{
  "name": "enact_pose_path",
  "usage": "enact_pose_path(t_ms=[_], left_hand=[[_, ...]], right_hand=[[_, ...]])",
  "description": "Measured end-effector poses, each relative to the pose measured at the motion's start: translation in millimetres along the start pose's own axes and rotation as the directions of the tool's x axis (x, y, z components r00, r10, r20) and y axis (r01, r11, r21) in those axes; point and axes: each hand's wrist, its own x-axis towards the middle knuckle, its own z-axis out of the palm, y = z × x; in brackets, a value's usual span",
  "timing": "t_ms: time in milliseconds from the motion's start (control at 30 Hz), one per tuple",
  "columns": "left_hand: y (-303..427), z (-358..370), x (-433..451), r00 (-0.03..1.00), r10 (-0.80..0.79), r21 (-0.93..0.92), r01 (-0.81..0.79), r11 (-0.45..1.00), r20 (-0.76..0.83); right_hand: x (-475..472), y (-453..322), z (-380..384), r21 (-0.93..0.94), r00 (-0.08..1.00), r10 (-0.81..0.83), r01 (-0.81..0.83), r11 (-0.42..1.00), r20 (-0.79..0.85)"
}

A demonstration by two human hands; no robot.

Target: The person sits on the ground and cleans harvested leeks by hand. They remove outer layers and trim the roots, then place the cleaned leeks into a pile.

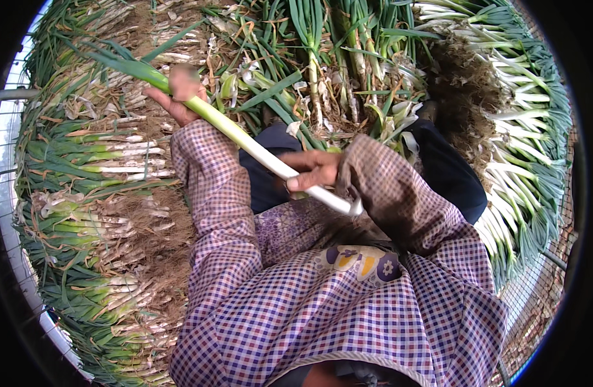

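One long green onion [248, 140] slants across my front, its green leaves at the upper left and its white root end low, near my right sleeve. My left hand [180, 106] holds it where green meets pale stalk; part of that hand is blurred. Around the white shaft, nearer the root end, the thumb and fingers of my right hand [313, 169] are closed. A thin pale strip [357, 205] shows at the root end, with dark roots blurred beneath it. Beyond my hands, unpeeled green onions [318, 87] with dry brown skins lie among loose leaves.
Piled bundles of soil-stained green onions [132, 159] line the left, roots inward. Along the right curves a row of clean white-stalked green onions [519, 179], with brown root clumps [463, 87] beside it. Peeled leaf scraps [398, 121] lie near my knees. Wire mesh [533, 295] borders the lower right.
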Motion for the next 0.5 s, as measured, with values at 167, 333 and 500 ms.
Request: enact_pose_path(t_ms=[167, 333, 500], left_hand=[[-15.3, 21.2, -0.3, 0.928, -0.045, 0.479, 0.232, 0.847, -0.369], [-31.5, 17.2, 2.7, 0.809, 0.011, 0.478, 0.336, 0.812, -0.587], [-11.7, 18.0, 3.0, 0.923, 0.032, 0.517, 0.186, 0.835, -0.384]], right_hand=[[-0.1, 41.3, 18.7, -0.474, 0.891, -0.274, 0.077, 0.877, -0.363], [-27.2, 52.8, 18.1, -0.73, 0.912, -0.361, 0.113, 0.674, -0.193], [-99.4, 137.5, 0.3, -0.564, 0.97, -0.022, -0.121, 0.817, -0.24]])
